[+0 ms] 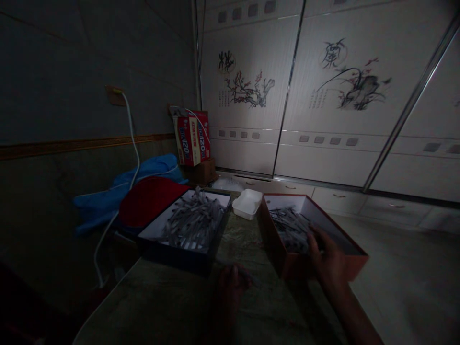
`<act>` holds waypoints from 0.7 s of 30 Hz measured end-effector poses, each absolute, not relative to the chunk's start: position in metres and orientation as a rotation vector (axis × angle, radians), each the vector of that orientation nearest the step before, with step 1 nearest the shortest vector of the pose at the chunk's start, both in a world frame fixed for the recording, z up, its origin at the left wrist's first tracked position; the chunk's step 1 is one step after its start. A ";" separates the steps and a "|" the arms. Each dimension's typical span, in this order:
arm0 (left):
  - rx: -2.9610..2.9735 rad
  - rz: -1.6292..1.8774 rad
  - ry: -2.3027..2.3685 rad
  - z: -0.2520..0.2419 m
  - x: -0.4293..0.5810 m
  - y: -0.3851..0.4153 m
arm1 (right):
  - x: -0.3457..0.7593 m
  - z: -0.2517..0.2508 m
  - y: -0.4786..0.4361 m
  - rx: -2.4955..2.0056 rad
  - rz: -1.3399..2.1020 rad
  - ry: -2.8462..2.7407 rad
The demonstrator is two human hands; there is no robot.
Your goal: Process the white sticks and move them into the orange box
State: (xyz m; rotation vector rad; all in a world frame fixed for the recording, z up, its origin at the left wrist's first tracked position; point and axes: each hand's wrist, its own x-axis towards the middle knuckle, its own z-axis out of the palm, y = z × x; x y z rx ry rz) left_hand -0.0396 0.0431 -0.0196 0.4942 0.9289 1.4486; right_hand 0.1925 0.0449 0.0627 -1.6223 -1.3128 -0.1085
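Note:
My left hand (pixel 233 280) is closed near the front of the table, pinching a thin, dark, stick-like piece (pixel 247 275) too dim to identify. Over the near right side of a red-brown open box (pixel 285 263) is my right hand (pixel 329 261), its fingers apart and reaching to the pile inside. That pile is many slender pale and dark pieces (pixel 289 227). On the left, a dark blue box with white inner walls (pixel 153 231) holds a heap of similar slender, translucent-looking pieces with dark ends (pixel 194 218). Dim light and blur hide finer detail.
A small white tray (pixel 247 203) stands between the boxes on the table (pixel 172 297). To the left are a red round-edged item (pixel 151 199), blue fabric (pixel 154 167) and a white cable (pixel 132 129). Red cartons (pixel 192 136) and sliding cabinet doors (pixel 247 43) stand behind.

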 end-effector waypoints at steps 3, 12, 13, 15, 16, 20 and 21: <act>0.479 1.446 0.883 -0.020 -0.039 0.043 | 0.169 0.054 0.017 -1.542 0.059 -1.343; 0.531 1.411 0.903 -0.005 -0.043 0.029 | 0.101 0.014 -0.020 -1.482 0.551 -1.584; 0.539 1.409 0.907 -0.004 -0.043 0.028 | 0.099 0.012 -0.020 -1.486 0.524 -1.590; 0.533 1.406 0.906 -0.003 -0.043 0.029 | 0.096 0.009 -0.021 -1.488 0.463 -1.596; 0.520 1.408 0.898 -0.003 -0.043 0.029 | 0.096 0.009 -0.023 -1.488 0.442 -1.601; 0.494 1.416 0.856 -0.008 -0.044 0.033 | 0.106 0.018 -0.033 -1.511 0.405 -1.622; 0.495 1.418 0.846 -0.010 -0.045 0.033 | 0.112 0.021 -0.036 -1.517 0.397 -1.630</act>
